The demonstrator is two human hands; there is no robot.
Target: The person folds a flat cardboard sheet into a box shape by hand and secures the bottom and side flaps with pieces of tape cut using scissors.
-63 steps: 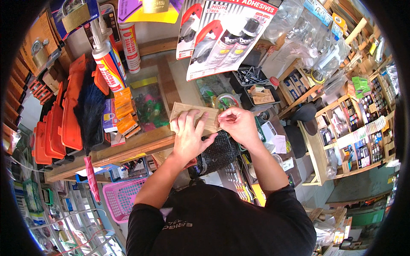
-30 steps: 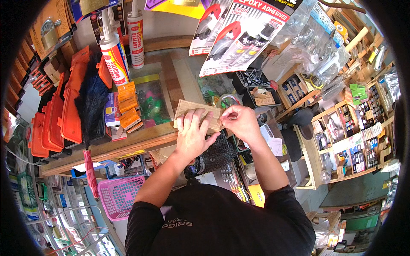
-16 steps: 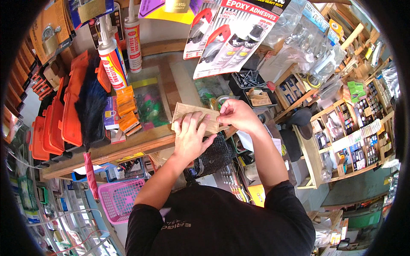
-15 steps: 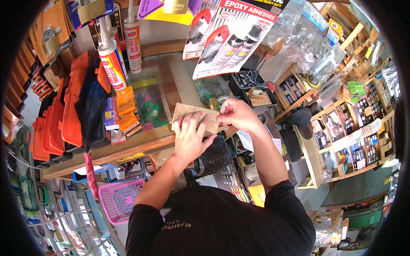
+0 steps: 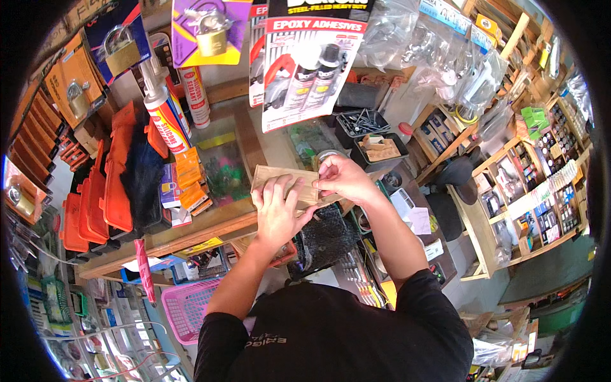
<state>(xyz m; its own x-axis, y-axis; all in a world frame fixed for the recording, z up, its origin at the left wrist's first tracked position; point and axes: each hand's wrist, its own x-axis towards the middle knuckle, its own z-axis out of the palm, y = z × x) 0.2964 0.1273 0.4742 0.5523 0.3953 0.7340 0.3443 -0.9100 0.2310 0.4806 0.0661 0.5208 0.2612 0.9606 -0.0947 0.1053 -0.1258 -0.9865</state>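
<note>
A light-brown, flat rectangular piece that looks like wood (image 5: 289, 172) lies at the front edge of the glass-topped counter (image 5: 238, 213). Across its face spread the fingers of my left hand (image 5: 278, 215), with the thumb along the lower edge, gripping it. My right hand (image 5: 349, 183) is closed in a pinch at the piece's right end. Whatever sits between those fingertips, if anything, is too small to make out. Below the hands is a black textured sheet or bag (image 5: 323, 237).
Blister packs of adhesive (image 5: 312, 70) and a carded padlock (image 5: 212, 35) hang over the counter. Sealant tubes (image 5: 167, 111), orange cases (image 5: 118, 178) and a black feather duster (image 5: 143, 181) stand left. Black bins (image 5: 363, 124) with screws sit at right; a pink basket (image 5: 184, 305) is below.
The view has shifted, so the hanging packs appear farther left and the bins show more fully. Both hands stay on the wooden piece, the right still pinching at its right end.
</note>
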